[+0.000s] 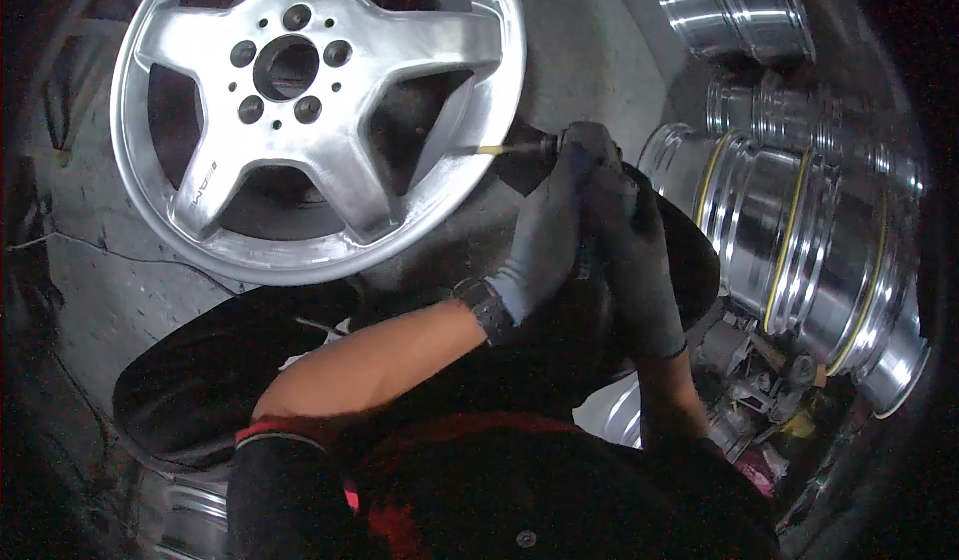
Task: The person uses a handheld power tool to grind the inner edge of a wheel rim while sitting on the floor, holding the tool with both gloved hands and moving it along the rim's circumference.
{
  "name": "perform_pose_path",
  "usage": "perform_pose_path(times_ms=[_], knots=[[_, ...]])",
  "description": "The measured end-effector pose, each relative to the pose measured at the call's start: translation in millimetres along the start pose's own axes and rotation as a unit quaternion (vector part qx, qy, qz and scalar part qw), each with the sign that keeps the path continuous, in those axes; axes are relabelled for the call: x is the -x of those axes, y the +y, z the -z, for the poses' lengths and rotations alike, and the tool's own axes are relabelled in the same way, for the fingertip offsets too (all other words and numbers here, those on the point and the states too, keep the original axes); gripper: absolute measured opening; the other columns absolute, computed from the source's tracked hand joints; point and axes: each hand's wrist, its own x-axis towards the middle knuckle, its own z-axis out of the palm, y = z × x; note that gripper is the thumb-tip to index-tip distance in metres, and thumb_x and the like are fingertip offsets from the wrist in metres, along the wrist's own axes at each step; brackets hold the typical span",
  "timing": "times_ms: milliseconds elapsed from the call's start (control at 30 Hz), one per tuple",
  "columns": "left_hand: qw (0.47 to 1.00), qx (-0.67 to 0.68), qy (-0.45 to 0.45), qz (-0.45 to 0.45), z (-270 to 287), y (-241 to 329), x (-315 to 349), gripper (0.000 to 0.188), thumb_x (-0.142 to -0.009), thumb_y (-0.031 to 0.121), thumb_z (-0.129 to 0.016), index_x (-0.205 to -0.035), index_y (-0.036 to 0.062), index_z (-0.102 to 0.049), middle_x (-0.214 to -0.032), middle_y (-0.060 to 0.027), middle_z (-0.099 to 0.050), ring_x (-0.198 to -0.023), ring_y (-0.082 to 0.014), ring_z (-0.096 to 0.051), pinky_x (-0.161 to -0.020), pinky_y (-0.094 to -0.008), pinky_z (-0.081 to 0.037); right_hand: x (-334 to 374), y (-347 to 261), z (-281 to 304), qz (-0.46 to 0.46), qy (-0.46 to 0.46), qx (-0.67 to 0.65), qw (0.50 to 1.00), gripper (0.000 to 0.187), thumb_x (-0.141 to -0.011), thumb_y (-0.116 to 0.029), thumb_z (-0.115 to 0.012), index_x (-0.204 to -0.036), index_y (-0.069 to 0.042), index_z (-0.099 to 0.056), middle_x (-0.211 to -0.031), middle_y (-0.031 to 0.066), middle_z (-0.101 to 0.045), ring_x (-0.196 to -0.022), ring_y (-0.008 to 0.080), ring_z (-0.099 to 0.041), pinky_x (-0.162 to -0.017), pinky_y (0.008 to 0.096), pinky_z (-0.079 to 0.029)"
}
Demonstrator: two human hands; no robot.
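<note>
A bare silver five-spoke alloy wheel [345, 175] is at the upper left, with a round centre hole and several bolt holes. Both my hands wear grey gloves and close around a dark die grinder [587, 142]. My left hand [544, 235] grips it from the left, a dark watch at that wrist. My right hand [639, 250] wraps its other side. The grinder's thin shaft points left, and its pale yellow tip [489, 149] overlaps the wheel's right rim; I cannot tell whether it touches. My fingers partly hide the tool's body.
Shiny wheel barrels [759, 220] lie on the right, some with yellow bands around them. Another polished barrel [739, 10] is at the upper right. Cluttered parts [759, 380] sit by my right forearm. A thin cable [120, 253] crosses the grey floor at left.
</note>
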Motion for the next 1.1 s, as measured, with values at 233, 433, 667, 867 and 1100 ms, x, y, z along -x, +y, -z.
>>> perform_pose_path(times_ms=[233,433,667,867,1100], knots=[[1.0,-0.017,0.018,0.002,-13,1,-11,0.05,-0.107,0.049,-0.051,-0.117,0.0023,-0.067,-0.103,-0.0033,-0.067,-0.095,-0.0105,-0.06,-0.09,-0.0265,-0.047,-5,-7,4,-0.016,0.036,-0.003,0.999,0.048,-0.099,-0.015,-0.069,-0.141,-0.002,-0.047,-0.123,0.0103,-0.064,-0.111,0.017,-0.062,-0.094,0.0306,-0.054],[0.988,-0.157,-0.009,0.001,-10,12,-49,0.059,-0.106,0.052,-0.049,-0.116,-0.0031,-0.067,-0.102,-0.0041,-0.067,-0.093,-0.01,-0.058,-0.088,-0.0258,-0.046,-44,4,18,0.147,0.005,0.004,0.989,0.038,-0.102,-0.018,-0.066,-0.134,-0.003,-0.054,-0.123,0.0094,-0.064,-0.108,0.0151,-0.061,-0.094,0.0302,-0.052],[0.999,-0.036,-0.007,-0.007,-8,5,-12,0.054,-0.107,0.05,-0.051,-0.121,0.0001,-0.067,-0.11,-0.0039,-0.066,-0.1,-0.0103,-0.058,-0.092,-0.0274,-0.046,-10,-2,4,0.057,0.012,-0.006,0.998,0.047,-0.1,-0.015,-0.068,-0.141,-0.002,-0.047,-0.127,0.0103,-0.063,-0.114,0.017,-0.061,-0.097,0.032,-0.053],[1.0,-0.004,-0.001,-0.011,-8,-2,-13,0.051,-0.107,0.049,-0.051,-0.12,0.0021,-0.066,-0.11,-0.0023,-0.066,-0.097,-0.0105,-0.059,-0.09,-0.0273,-0.048,-8,1,9,-0.008,-0.002,0.035,0.999,0.052,-0.099,-0.009,-0.068,-0.145,-0.003,-0.043,-0.13,0.0126,-0.061,-0.117,0.0191,-0.061,-0.097,0.0316,-0.054],[0.99,-0.137,-0.014,0.012,-6,22,-28,0.054,-0.11,0.049,-0.042,-0.135,0.0039,-0.058,-0.124,-0.0065,-0.065,-0.114,-0.0147,-0.061,-0.102,-0.0303,-0.048,-25,6,-5,0.125,0.009,-0.019,0.992,0.051,-0.098,-0.008,-0.069,-0.141,-0.002,-0.042,-0.128,0.0135,-0.061,-0.117,0.0206,-0.061,-0.098,0.033,-0.054]])
